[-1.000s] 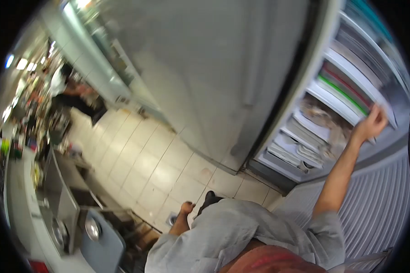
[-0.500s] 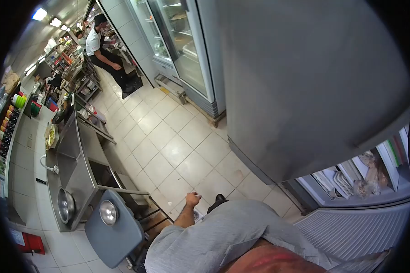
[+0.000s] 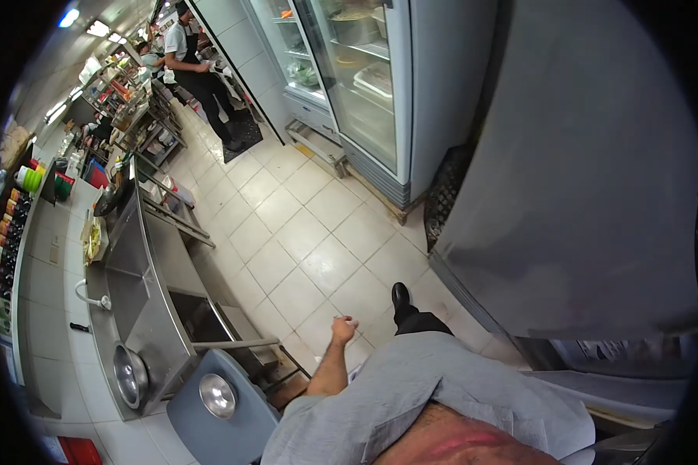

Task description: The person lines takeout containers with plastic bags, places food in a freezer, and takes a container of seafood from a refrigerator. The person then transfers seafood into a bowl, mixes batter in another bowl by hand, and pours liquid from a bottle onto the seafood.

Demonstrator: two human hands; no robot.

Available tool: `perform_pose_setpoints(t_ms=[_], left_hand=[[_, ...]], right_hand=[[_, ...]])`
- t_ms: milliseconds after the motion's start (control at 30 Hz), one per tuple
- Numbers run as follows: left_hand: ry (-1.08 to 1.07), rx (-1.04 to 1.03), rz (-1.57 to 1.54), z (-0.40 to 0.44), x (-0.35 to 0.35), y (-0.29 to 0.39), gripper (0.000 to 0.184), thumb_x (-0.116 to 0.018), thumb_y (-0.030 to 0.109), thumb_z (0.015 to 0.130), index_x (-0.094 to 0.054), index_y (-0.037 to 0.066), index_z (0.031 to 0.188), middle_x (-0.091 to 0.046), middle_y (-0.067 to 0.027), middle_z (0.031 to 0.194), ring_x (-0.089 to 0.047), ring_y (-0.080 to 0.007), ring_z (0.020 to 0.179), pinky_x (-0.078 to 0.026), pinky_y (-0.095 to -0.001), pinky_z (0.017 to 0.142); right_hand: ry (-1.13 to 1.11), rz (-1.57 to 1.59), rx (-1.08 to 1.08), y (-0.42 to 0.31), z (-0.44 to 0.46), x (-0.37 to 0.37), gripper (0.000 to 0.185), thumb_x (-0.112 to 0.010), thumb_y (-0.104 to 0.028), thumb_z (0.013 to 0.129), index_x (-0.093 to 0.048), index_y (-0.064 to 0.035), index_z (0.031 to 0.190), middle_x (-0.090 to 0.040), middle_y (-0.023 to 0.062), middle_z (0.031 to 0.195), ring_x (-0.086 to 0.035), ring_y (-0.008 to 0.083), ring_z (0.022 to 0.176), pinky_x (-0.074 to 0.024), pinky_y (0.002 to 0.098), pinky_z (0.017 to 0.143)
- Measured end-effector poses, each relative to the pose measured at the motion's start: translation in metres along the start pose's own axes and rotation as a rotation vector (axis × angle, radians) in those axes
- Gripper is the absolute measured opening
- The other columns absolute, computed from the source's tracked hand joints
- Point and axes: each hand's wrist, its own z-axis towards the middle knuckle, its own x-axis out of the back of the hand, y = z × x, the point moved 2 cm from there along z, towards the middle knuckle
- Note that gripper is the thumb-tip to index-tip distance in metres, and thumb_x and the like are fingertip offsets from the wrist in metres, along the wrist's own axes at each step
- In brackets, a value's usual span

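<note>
My left hand (image 3: 343, 329) hangs beside my grey shirt (image 3: 357, 415), above the tiled floor, with its fingers curled. A small pale patch shows at the fingertips; I cannot make out whether it is a held thing. My right hand is out of view. At lower right, the grey upright freezer (image 3: 589, 194) shows only a narrow strip of its inside (image 3: 620, 353), where bagged contents are blurred. Its door (image 3: 628, 384) stands partly closed along that strip. A black shoe (image 3: 399, 294) of mine is forward on the floor.
A steel bowl (image 3: 218, 395) rests on a grey seat (image 3: 190, 434) at left. Another bowl (image 3: 130, 376) stands on the steel sink counter (image 3: 151, 310). Ahead, a glass-door fridge (image 3: 364, 85) lines the right side. A person in an apron (image 3: 202, 74) stands on a black mat (image 3: 242, 133).
The freezer door has swung towards closed, hiding most of the shelves. My view has turned right, and my left hand is farther from my body. The person ahead has straightened up.
</note>
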Motion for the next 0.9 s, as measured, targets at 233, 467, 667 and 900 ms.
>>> perform_pose_setpoints(t_ms=[233, 467, 667, 900], left_hand=[[0.024, 0.039, -0.13, 0.063, 0.061, -0.04, 0.041, -0.07, 0.034, 0.07, -0.065, 0.004, 0.099, -0.062, -0.02, 0.1, -0.056, -0.0331, 0.103, -0.043, -0.0379, 0.09], [0.32, 0.531, -0.554, 0.087, 0.139, -0.11, 0.041, -0.069, 0.024, 0.073, -0.061, -0.004, 0.102, -0.064, -0.0181, 0.099, -0.06, -0.0245, 0.092, -0.047, -0.0336, 0.081], [0.102, 0.443, -0.384, 0.128, 0.145, -0.137, 0.032, -0.068, 0.021, 0.074, -0.063, -0.002, 0.095, -0.065, -0.0122, 0.086, -0.06, -0.0203, 0.085, -0.046, -0.0314, 0.077], [-0.073, 0.309, -0.248, 0.261, 0.263, -0.193, 0.027, -0.066, 0.022, 0.077, -0.061, -0.001, 0.089, -0.065, -0.0097, 0.084, -0.058, -0.0187, 0.082, -0.046, -0.0312, 0.075]], right_hand=[[0.377, 0.399, 0.875, -0.435, 0.11, 0.192, 0.022, -0.058, -0.013, 0.083, -0.055, -0.0002, 0.101, -0.056, 0.0014, 0.079, -0.05, 0.0089, 0.072, -0.0439, 0.0257, 0.064], [0.762, 0.685, 1.089, -0.729, 0.097, 0.376, 0.041, -0.063, -0.018, 0.079, -0.053, -0.0006, 0.115, -0.058, 0.0118, 0.104, -0.056, 0.0181, 0.088, -0.044, 0.0304, 0.08], [1.58, 1.048, 0.927, -0.792, 0.153, 0.482, 0.068, -0.071, -0.038, 0.075, -0.045, 0.0043, 0.12, -0.045, 0.0216, 0.115, -0.047, 0.03, 0.104, -0.0378, 0.0379, 0.091], [1.614, 1.043, 0.824, -0.811, 0.135, 0.474, 0.072, -0.071, -0.042, 0.075, -0.044, 0.0069, 0.12, -0.048, 0.0176, 0.117, -0.049, 0.0244, 0.105, -0.0372, 0.0338, 0.091]])
